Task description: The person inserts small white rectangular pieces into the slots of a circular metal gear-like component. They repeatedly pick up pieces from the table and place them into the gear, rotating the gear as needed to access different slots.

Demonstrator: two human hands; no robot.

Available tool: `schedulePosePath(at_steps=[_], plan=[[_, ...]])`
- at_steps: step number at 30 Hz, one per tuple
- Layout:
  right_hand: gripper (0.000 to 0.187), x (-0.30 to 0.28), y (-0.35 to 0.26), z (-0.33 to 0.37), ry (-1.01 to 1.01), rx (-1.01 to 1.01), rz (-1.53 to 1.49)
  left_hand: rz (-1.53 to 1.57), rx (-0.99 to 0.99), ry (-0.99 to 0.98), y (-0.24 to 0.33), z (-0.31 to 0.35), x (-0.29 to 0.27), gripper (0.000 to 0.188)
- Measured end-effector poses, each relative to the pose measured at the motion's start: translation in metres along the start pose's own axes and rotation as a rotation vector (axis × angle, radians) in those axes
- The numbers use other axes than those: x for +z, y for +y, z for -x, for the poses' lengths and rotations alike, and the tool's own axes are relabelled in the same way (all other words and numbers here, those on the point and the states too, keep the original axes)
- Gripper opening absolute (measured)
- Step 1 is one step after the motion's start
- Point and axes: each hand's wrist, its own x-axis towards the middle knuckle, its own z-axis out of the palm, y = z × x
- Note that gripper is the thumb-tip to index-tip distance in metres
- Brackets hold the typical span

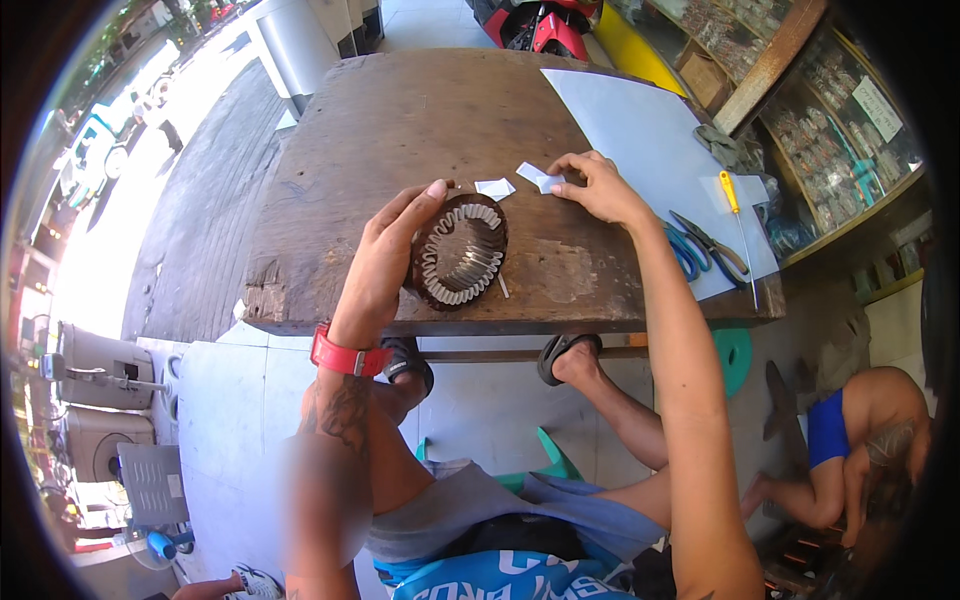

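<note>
My left hand [388, 250] is wrapped round the outer side of a dark stator core [484, 260], which stands tilted on the wooden table [420, 110]. Folded white paper liners line the slots around the core's inner ring. Farther right, my right hand [603, 190] pinches a small folded white paper piece [535, 176] between thumb and fingers, just above the tabletop. A second white paper piece [494, 189] lies between the core and that hand. One thin paper strip [504, 287] rests beside the core.
On the right of the table lies a large white sheet [620, 125], with blue-handled scissors [690, 255], dark-handled cutters [712, 245] and a yellow-handled screwdriver [729, 190] on it. Glass-fronted shelves [820, 140] stand beyond. Another person [860, 430] crouches at the lower right. A red motorcycle [550, 35] stands behind the table.
</note>
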Motion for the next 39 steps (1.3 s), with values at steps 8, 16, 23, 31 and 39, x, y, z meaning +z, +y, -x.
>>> schedulePosePath(at_steps=[8, 16, 23, 31, 39], plan=[[0.024, 0.023, -0.040, 0.088, 0.281, 0.025, -0.857, 0.134, -0.135, 0.062, 0.000, -0.016, 0.007, 0.053], [0.037, 0.046, -0.086, 0.136, 0.495, -0.203, -0.503, 0.158, -0.177, 0.107, 0.011, -0.005, 0.009, 0.049], [0.033, 0.063, -0.105, 0.125, 0.669, -0.461, -0.155, 0.161, -0.140, 0.069, 0.002, -0.012, 0.008, 0.052], [0.029, 0.070, -0.119, 0.122, 0.678, -0.505, -0.003, 0.151, -0.098, 0.063, -0.002, -0.015, 0.005, 0.051], [0.032, 0.066, -0.117, 0.129, 0.603, -0.552, 0.039, 0.082, -0.057, 0.061, 0.001, -0.012, 0.011, 0.049]])
